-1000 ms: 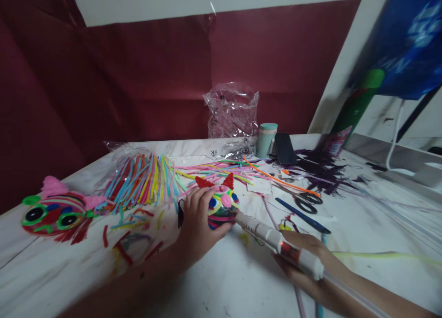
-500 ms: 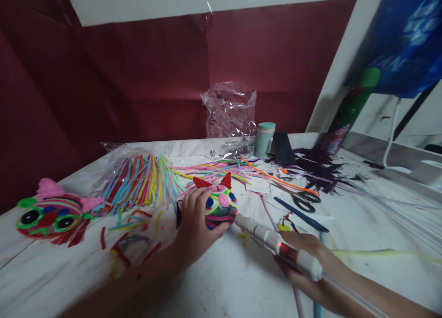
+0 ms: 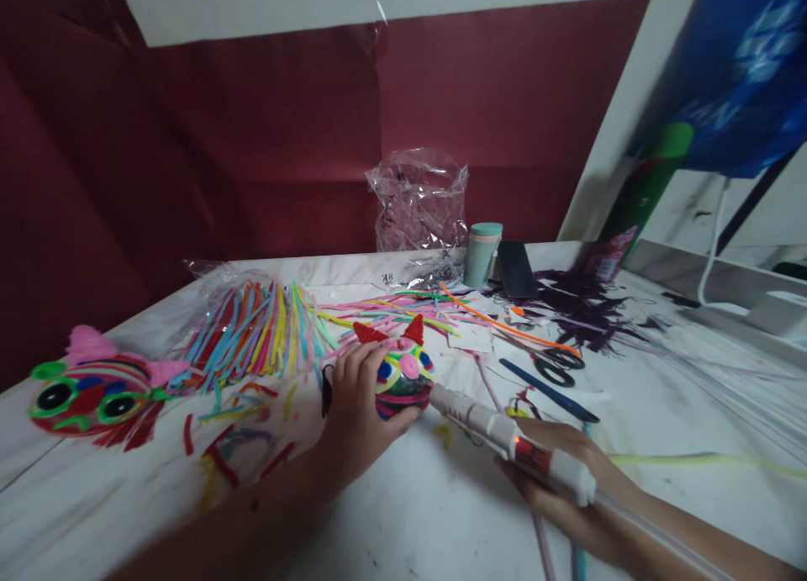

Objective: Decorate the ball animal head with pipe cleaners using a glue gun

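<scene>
My left hand [image 3: 362, 404] is wrapped round the left side of a small animal figure [image 3: 407, 388] covered in coloured pipe cleaners. It has red pointed ears, blue-centred eyes and a pink nose. A white hot glue gun [image 3: 498, 434] is in the grip of my right hand [image 3: 561, 480], its nozzle at the lower right of the figure's face. A small orange light glows on the gun's body, and a glue stick or cord trails from its rear. Whether the nozzle touches the figure I cannot tell.
A second animal figure [image 3: 94, 392] lies at the left, beside a bagged bundle of pipe cleaners [image 3: 252, 329]. Cut scraps [image 3: 220, 455] are strewn in front. Black-handled scissors [image 3: 558, 367], a dark blue strip [image 3: 548, 390], a phone [image 3: 515, 270] and a green cup [image 3: 483, 255] stand or lie to the right.
The glue gun has shifted very slightly, its rear end a little to the right and its nozzle still by the figure's face. My left hand and the figure have barely moved.
</scene>
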